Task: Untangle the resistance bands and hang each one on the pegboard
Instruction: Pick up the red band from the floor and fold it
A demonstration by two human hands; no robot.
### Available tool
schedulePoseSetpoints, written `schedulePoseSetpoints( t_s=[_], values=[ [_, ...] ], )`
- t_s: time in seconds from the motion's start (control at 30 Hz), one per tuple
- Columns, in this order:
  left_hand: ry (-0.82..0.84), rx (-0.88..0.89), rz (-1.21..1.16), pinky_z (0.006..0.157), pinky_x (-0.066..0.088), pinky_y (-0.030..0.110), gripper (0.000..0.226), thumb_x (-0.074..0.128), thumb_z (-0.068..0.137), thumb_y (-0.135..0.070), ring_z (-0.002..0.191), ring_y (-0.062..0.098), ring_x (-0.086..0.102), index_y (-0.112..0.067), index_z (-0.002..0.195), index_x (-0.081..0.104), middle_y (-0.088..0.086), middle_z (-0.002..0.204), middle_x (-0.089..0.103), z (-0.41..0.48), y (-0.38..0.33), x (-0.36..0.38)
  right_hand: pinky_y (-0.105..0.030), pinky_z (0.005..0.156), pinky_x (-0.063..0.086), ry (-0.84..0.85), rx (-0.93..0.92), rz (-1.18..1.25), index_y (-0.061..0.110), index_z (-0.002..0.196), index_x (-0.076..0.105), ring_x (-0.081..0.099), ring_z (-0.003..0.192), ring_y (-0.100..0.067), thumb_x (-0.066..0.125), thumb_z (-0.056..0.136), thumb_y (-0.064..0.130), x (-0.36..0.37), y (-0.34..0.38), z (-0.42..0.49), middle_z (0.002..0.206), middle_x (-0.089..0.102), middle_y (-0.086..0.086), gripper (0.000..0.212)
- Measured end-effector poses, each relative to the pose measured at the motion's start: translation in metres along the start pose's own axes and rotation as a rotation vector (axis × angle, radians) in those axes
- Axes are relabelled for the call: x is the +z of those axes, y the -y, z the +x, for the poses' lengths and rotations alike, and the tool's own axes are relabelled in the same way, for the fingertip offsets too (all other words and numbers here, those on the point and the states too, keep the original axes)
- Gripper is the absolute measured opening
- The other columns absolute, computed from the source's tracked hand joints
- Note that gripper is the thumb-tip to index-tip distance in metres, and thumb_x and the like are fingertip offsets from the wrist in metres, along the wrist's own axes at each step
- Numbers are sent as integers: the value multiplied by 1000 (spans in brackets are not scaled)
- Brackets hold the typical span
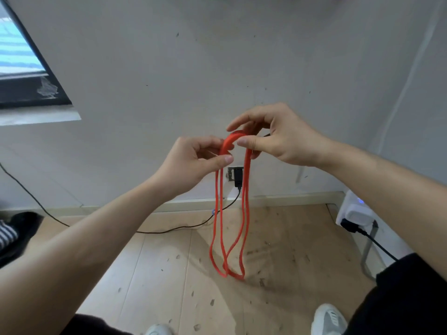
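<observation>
Both hands (193,160) (283,139) pinch a flat, seemingly rubbery red band (227,213).

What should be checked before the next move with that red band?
1. Left hand grips band: ok.
2. Right hand pinches the band's top: ok.
3. Strands free of crossings: not ok, they cross near the bottom.
4. Bottom loops clear of floor: cannot tell.
5. Pegboard in view: not ok.
</observation>
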State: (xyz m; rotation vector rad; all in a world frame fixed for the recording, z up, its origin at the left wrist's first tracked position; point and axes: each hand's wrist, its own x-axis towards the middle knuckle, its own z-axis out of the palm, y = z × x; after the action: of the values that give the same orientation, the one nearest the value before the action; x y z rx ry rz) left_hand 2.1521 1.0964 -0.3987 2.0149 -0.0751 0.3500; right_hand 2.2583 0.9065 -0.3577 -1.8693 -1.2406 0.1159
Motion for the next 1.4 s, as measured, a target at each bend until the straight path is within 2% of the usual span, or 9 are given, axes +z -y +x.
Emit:
schedulePoseSetpoints(
  t_s=[0.1,0.2,0.37,0.63,0.77,1.0,1.13,1.27,1.4],
  values=[
    [44,-53,-14,90,60,35,37,81,79,-28,101,15,74,-15,114,74,2,106,77,-4,4,1,-27,70,61,-8,-44,17,11,110,72,71,80,-8,70,89,10,2,5,3,95,72,-1,21],
    [133,-152,-15,93,58,35,54,84,72,-37,104,12,73,-15,120,70,-1,111,76,-6,13,10,-31,69,61,-69,-82,140,11,108,72,72,80,-17,69,90,7,1,7,4,95,72,-9,19],
    [178,-271,-79,92,57,29,32,83,81,-13,100,13,74,-10,112,73,3,106,78,-14,36,38,-35,70,60,-197,-78,503,11,102,70,67,79,-26,66,89,0,-7,8,8,89,67,-15,17],
    [182,-335,-188,85,56,17,14,66,94,-5,96,11,75,-3,108,66,8,102,79,-4,35,65,-33,68,59,-392,-54,775,3,102,64,66,77,-21,56,94,-7,-31,2,8,87,61,-11,15],
    [193,-304,-186,78,58,26,13,66,94,-2,84,17,74,1,107,64,18,94,75,-1,40,62,-32,68,59,-540,3,819,2,104,62,66,74,-21,53,96,-5,-48,-17,8,87,60,-14,14],
    [222,-292,-54,84,59,39,9,62,95,1,80,22,68,3,103,65,10,78,69,4,44,42,-31,70,59,-668,186,775,4,101,59,65,71,-19,49,98,-7,-65,-62,5,86,58,-14,15],
    [120,-280,-24,73,56,27,10,63,96,-5,72,17,67,-1,103,69,10,74,69,5,38,26,-33,64,62,-489,442,598,9,93,55,65,73,-24,47,98,-9,-69,-103,-10,88,60,-15,21],
    [81,-265,20,72,54,26,8,68,95,-16,70,13,65,-9,95,71,1,69,66,5,31,14,-40,84,59,18,715,161,9,100,55,68,94,-25,58,92,-8,-65,-126,-30,105,70,-19,19],
    [100,-246,74,67,53,24,8,73,92,-18,66,10,63,-12,86,73,-2,69,61,5,19,11,-31,91,53,275,628,-71,17,117,59,63,114,-23,70,85,-1,-44,-107,-25,115,69,-5,39]
  ],
)
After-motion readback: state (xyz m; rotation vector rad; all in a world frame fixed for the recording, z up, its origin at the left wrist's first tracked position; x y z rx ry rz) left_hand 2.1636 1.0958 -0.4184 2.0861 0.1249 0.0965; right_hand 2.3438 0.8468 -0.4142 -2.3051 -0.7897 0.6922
